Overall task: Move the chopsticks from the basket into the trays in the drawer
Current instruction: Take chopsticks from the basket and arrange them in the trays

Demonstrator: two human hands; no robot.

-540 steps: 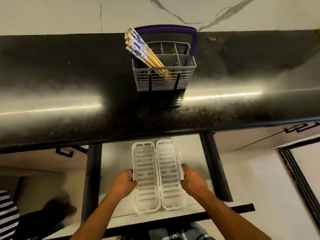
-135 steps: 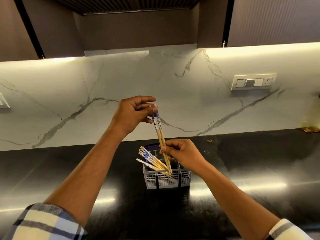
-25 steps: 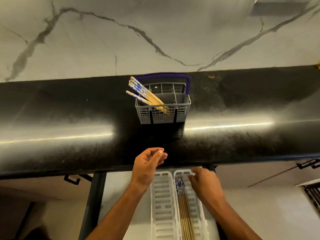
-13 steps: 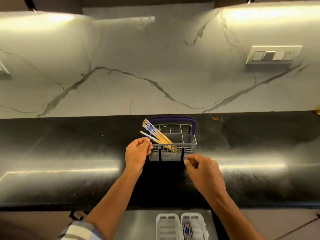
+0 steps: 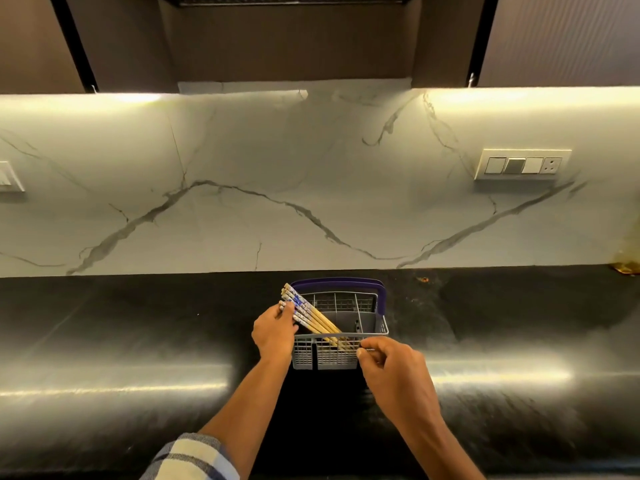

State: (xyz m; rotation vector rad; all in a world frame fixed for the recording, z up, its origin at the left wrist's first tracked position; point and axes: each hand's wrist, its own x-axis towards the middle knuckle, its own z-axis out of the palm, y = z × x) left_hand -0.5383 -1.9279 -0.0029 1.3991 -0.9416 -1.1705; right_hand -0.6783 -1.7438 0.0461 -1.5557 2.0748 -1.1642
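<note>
Head view: between both hands, a grey plastic mesh basket with a purple handle (image 5: pixel 370 332) holds wooden blue-patterned chopsticks (image 5: pixel 310 315). Left hand (image 5: pixel 275 332) pinches their patterned ends; right hand (image 5: pixel 394 370) grips the basket's near rim.

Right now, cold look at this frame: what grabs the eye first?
The grey basket with its purple handle, mid-counter, blue-patterned chopsticks fanning out its left side. The left hand pinches their tops while the right hand grips the basket's front right rim. Behind, a lit, grey-veined marble backsplash.
</note>
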